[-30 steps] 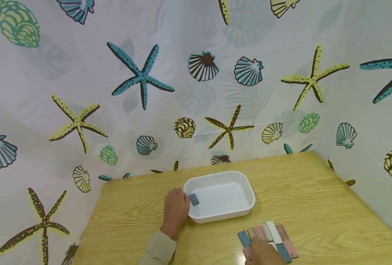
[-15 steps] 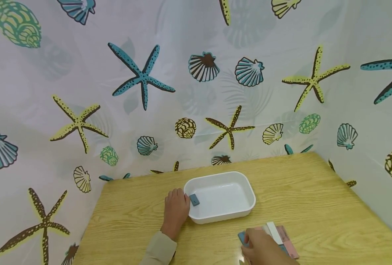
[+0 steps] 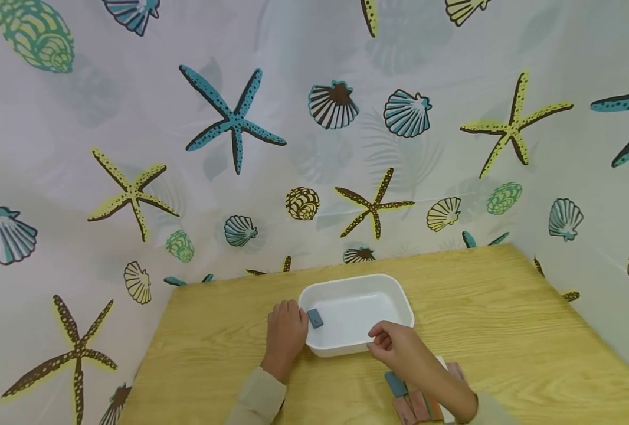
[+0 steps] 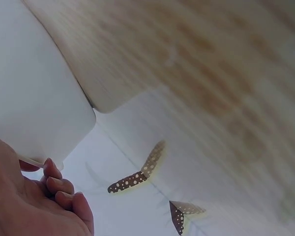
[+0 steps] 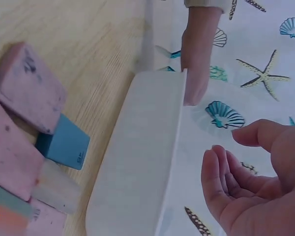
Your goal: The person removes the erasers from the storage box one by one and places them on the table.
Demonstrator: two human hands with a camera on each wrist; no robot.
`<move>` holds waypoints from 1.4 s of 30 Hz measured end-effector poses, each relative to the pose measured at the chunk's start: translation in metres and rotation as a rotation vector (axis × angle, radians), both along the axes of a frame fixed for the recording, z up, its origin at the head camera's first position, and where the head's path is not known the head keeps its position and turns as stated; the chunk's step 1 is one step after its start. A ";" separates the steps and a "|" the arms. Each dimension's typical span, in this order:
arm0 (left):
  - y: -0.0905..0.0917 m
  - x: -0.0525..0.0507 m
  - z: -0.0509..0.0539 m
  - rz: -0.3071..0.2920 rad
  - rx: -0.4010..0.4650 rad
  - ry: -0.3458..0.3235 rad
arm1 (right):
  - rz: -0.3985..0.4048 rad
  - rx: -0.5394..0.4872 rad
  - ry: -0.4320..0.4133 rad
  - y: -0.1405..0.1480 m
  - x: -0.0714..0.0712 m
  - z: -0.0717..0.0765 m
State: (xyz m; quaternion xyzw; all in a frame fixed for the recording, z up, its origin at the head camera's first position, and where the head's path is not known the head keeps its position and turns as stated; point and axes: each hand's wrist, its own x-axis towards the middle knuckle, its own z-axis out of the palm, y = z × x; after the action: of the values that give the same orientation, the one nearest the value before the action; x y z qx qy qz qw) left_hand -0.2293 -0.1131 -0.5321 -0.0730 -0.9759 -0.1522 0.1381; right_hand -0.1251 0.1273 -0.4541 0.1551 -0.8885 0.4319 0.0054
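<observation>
My left hand (image 3: pixel 287 332) grips the left rim of a white tray (image 3: pixel 341 349), fingers curled over the edge in the left wrist view. A small blue eraser (image 3: pixel 315 319) lies inside at the tray's left end. My right hand (image 3: pixel 399 348) is over the tray's near right rim. In the right wrist view, its thumb and fingertips stand apart with nothing visible between them. Below that hand is a cluster of erasers: a blue one (image 5: pixel 66 145), a smudged pink one (image 5: pixel 29 88), several others. My right forearm hides part of the cluster in the head view.
The tray stands on a wood-grain table (image 3: pixel 213 342). A white curtain (image 3: pixel 272 195) printed with starfish and shells hangs behind the table and along its right side.
My right hand has moved from the eraser cluster up and forward to the tray's near right rim. My left hand has stayed on the tray. The head view has shifted slightly.
</observation>
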 end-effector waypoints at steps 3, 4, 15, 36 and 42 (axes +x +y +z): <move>0.001 -0.001 0.002 0.003 -0.005 -0.002 | 0.007 0.006 -0.003 -0.007 -0.019 -0.002; 0.001 -0.001 0.003 0.005 -0.007 -0.005 | 0.013 0.008 -0.005 -0.010 -0.026 -0.003; 0.005 -0.003 0.002 -0.002 -0.019 -0.028 | 0.009 0.131 -0.100 -0.051 -0.080 -0.027; 0.000 0.001 0.004 -0.021 -0.014 0.052 | -0.088 0.183 -0.160 -0.101 -0.123 -0.061; 0.000 0.001 0.005 -0.017 -0.012 0.035 | -0.116 0.186 -0.196 -0.107 -0.121 -0.062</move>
State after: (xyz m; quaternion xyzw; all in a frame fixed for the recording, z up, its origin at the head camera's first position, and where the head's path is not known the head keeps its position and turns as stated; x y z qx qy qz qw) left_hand -0.2285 -0.1129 -0.5272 -0.0849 -0.9736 -0.1462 0.1533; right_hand -0.2462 0.0206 -0.5165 0.0604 -0.9284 0.3597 -0.0705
